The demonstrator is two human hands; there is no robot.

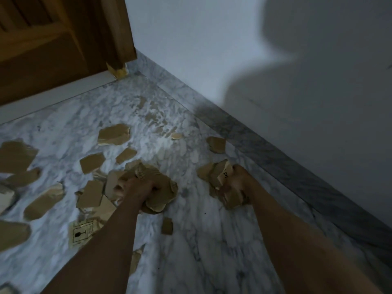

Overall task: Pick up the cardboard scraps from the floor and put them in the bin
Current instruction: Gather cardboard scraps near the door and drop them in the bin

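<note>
Several torn brown cardboard scraps (113,134) lie scattered over the marble floor (191,240), mostly left of centre. My left hand (137,187) grips a bunch of scraps (159,192) low over the floor at the middle. My right hand (237,179) grips another bunch of scraps (220,172), one piece bearing black print, close to the skirting. A printed scrap (81,233) lies beside my left forearm. No bin is in view.
A wooden door (53,43) with its frame stands at the upper left. A white wall (233,60) with a grey marble skirting (286,158) runs along the right. A small scrap (167,225) lies between my arms.
</note>
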